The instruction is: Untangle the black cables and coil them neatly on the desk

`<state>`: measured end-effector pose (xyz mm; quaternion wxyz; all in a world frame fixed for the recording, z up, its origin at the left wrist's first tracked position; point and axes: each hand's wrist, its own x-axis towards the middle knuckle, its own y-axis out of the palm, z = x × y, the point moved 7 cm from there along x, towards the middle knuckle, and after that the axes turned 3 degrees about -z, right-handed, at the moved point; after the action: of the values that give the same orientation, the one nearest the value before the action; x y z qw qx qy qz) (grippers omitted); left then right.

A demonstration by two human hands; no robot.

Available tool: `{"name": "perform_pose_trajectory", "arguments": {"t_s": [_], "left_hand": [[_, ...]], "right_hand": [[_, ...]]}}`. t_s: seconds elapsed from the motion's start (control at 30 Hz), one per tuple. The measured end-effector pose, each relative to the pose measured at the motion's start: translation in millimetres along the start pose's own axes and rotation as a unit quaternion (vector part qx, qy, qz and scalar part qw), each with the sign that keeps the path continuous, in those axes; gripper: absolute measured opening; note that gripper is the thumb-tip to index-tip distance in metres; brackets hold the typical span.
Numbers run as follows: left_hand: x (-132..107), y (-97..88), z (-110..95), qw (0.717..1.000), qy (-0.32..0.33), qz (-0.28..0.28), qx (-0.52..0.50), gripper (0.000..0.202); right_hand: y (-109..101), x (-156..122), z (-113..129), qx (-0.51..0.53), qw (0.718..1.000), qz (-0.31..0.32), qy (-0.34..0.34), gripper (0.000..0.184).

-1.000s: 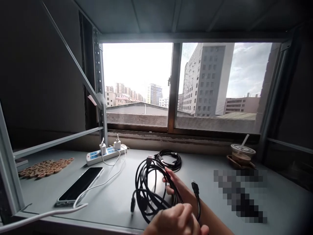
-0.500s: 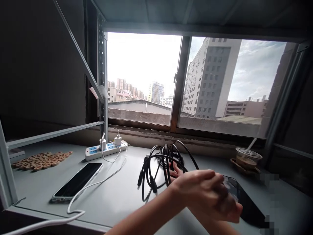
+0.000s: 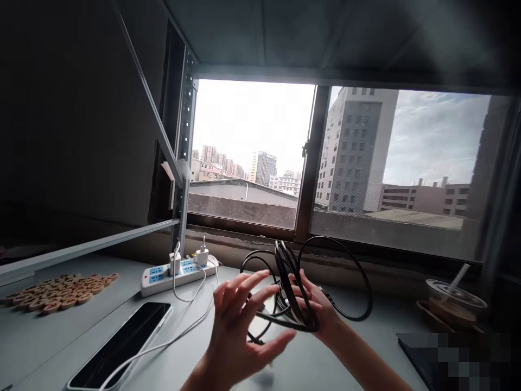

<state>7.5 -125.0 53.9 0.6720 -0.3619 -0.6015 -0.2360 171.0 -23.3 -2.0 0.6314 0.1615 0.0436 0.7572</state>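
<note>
A looped bundle of black cable (image 3: 290, 288) hangs above the middle of the shelf surface. My right hand (image 3: 315, 304) has its fingers closed around the loops from the right side. On the left, my left hand (image 3: 244, 320) is raised with fingers spread and thumb apart, close beside the loops. Whether its fingertips touch the cable I cannot tell. One wide loop bows out to the right past my right hand. Lower parts of the cable are hidden behind my left hand.
A phone (image 3: 122, 345) lies at the left, a white charging cord (image 3: 171, 339) crossing its near end. Behind it sits a power strip (image 3: 179, 274) with two plugs. Round wooden pieces (image 3: 61, 293) lie far left. A lidded cup (image 3: 455, 304) stands right, near a dark flat object (image 3: 411, 353).
My left hand, which was crossed over to the right, has moved left and spread its fingers beside the cable. My right hand now shows clearly, holding the loops. The view has tilted up.
</note>
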Motion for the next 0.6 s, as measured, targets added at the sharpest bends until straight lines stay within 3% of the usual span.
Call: {"name": "perform_pose_trajectory", "arguments": {"t_s": [0.1, 0.17, 0.27, 0.33, 0.47, 0.6], "left_hand": [[-34, 11.6, 22, 0.986, -0.09, 0.121, -0.077, 0.076], [-53, 19.8, 27, 0.954, -0.172, 0.18, -0.167, 0.071], [-71, 30.1, 26, 0.877, -0.33, 0.219, -0.273, 0.052], [-74, 35.3, 20, 0.829, -0.405, 0.23, -0.309, 0.047], [-68, 46.1, 4, 0.771, -0.463, 0.227, -0.374, 0.042], [-64, 66.5, -8, 0.65, -0.545, 0.194, -0.492, 0.048]], "right_hand": [[0, -16, -21, 0.112, 0.987, 0.037, 0.105, 0.049], [-4, -28, -35, 0.161, 0.972, 0.016, 0.172, 0.042], [-16, -43, -49, 0.086, 0.971, -0.05, 0.216, 0.036], [-24, -50, -54, -0.029, 0.975, -0.075, 0.205, 0.038], [-28, -55, -61, -0.251, 0.959, -0.048, 0.119, 0.046], [-33, -67, -52, -0.464, 0.885, -0.051, 0.011, 0.066]]}}
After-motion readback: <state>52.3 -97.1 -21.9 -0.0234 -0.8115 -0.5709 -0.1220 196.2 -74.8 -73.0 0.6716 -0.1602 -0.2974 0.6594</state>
